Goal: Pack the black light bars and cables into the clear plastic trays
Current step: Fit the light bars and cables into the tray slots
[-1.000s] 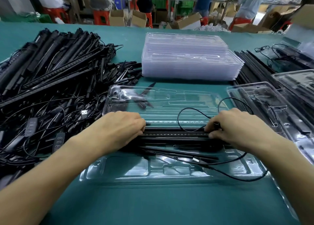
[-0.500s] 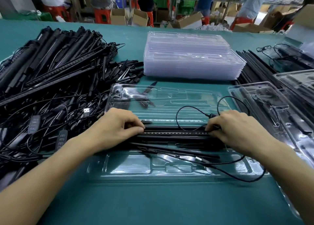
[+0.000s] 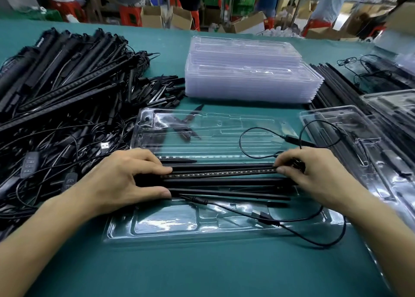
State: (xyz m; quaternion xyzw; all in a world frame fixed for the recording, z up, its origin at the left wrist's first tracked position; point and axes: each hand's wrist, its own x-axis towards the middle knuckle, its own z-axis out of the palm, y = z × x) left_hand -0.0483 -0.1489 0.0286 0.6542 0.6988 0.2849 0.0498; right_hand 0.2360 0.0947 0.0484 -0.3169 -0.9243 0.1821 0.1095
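Far left, cut off by the frame edge: a pile [image 3: 67,99] of black parts, too tangled to count. Grips with left hand [image 3: 125,177] the left ends of the bars [image 3: 220,175], fingers over, thumb under, hiding those ends. Across the middle of the tray [image 3: 202,227], lengthwise: the bars, lower ones hard to tell apart. Behind, near the far edge of the table [image 3: 202,269]: a stack [image 3: 247,72] of empty trays. Looping off the tray's near-right corner: a cable [image 3: 314,236]. Pinches with right hand [image 3: 314,175] the right end of the dotted bar, tip hidden. Far right, cropped: filled trays [image 3: 359,150]. Along the near edge: open green table.
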